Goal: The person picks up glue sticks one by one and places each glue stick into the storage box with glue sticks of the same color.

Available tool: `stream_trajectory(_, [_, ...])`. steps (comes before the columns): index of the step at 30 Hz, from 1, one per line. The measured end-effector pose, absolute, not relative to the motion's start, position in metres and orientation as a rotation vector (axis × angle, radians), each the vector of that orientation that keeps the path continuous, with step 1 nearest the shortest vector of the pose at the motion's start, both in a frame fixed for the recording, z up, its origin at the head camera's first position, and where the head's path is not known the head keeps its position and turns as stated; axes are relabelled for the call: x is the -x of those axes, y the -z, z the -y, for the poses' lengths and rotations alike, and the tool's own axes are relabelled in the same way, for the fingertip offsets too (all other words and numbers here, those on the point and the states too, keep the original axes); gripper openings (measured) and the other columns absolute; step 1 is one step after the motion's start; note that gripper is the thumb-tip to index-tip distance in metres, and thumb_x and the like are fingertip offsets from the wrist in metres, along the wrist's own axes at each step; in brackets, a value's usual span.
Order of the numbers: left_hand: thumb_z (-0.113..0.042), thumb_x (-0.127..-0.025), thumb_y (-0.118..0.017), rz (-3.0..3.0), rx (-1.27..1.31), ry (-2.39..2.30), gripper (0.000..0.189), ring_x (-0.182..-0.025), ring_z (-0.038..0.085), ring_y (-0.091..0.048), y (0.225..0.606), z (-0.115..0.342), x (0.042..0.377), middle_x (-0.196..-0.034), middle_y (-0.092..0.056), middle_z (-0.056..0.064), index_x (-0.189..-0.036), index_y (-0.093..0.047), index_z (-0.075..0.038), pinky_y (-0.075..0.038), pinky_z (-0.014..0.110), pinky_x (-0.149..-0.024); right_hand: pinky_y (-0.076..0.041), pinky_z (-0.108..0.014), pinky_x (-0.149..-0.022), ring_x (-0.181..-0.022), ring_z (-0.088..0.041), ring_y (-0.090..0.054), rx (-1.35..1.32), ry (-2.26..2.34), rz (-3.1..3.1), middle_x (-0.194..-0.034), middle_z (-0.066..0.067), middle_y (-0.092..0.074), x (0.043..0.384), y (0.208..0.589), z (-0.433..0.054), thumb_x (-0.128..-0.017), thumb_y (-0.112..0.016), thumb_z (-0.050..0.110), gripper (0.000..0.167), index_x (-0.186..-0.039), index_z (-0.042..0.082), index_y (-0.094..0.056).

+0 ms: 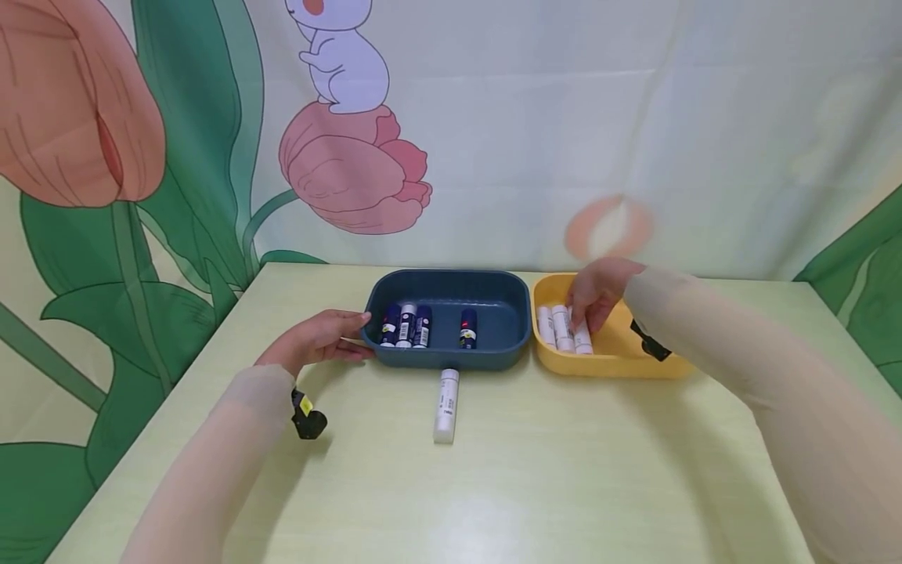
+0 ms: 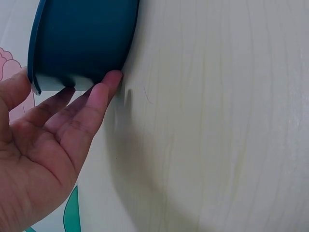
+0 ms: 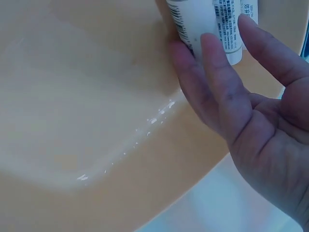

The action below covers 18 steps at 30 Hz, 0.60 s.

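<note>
My left hand [image 1: 324, 338] touches the left end of a dark blue tray [image 1: 493, 360], thumb by the rim and fingertips against the outer wall, as the left wrist view shows. Inside the tray lie several small dark blue labelled tubes [image 1: 468, 329]. My right hand [image 1: 599, 294] reaches into a yellow tray [image 1: 627, 368], its fingertips at the rightmost of several white tubes [image 1: 582, 338]. In the right wrist view, fairly straight fingers lie against that printed white tube [image 3: 195, 21], and the thumb stands apart in front of its neighbours.
Another white tube [image 1: 446, 407] lies on the pale table [image 1: 535, 486] in front of the blue tray. The two trays stand side by side near the back edge. Behind them hangs a curtain [image 1: 493, 157] printed with flowers and a white animal.
</note>
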<state>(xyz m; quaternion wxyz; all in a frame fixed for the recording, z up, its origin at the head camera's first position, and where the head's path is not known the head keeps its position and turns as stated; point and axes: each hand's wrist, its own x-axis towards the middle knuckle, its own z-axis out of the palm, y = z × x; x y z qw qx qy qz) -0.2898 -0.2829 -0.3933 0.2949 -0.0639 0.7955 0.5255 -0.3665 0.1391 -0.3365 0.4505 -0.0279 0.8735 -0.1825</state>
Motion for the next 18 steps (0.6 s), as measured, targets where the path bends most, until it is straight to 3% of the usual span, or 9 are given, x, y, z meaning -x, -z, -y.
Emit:
stream_trajectory(7, [-0.037,-0.112,-0.036,-2.124,0.167,-1.413,0.061,-0.133,0.037,-0.061,0.390,0.283,0.291,-0.158,-0.043,0.028,-0.161,-0.026,-0.001,-0.058,0.031,-0.103,-0.063,-0.025,-0.086,-0.086,-0.016,-0.065,0.072,0.459,-2.189,-0.122,-0.016,-0.060,0.367,0.328,-0.140,-0.099,-0.065,0.011,0.067,-0.155,-0.005,-0.031])
stream_trajectory(11, [-0.036,-0.112,-0.038,-2.119,0.183,-1.429,0.060,-0.128,0.034,-0.065,0.393,0.283,0.291,-0.156,-0.046,0.028,-0.159,-0.031,-0.001,-0.059,0.032,-0.102,-0.062,-0.026,-0.089,-0.089,-0.017,-0.066,0.094,0.473,-2.207,-0.141,-0.026,-0.052,0.362,0.323,-0.143,-0.101,-0.064,0.013,0.071,-0.157,-0.004,-0.026])
stream_trajectory(15, [-0.036,-0.111,-0.040,-2.124,0.193,-1.420,0.060,-0.125,0.033,-0.067,0.396,0.282,0.289,-0.153,-0.049,0.027,-0.158,-0.033,0.000,-0.060,0.031,-0.100,-0.060,-0.034,-0.101,-0.115,-0.030,-0.065,0.173,0.525,-2.232,-0.154,-0.031,-0.041,0.349,0.312,-0.146,-0.103,-0.060,0.016,0.069,-0.158,-0.005,-0.023])
stream_trajectory(18, [-0.037,-0.111,-0.040,-2.137,0.192,-1.419,0.060,-0.126,0.034,-0.067,0.395,0.283,0.290,-0.152,-0.050,0.027,-0.158,-0.034,0.000,-0.059,0.032,-0.101,-0.059,-0.039,-0.104,-0.130,-0.039,-0.057,0.264,0.548,-2.287,-0.151,-0.030,-0.046,0.334,0.299,-0.149,-0.105,-0.058,0.020,0.065,-0.157,-0.004,-0.026])
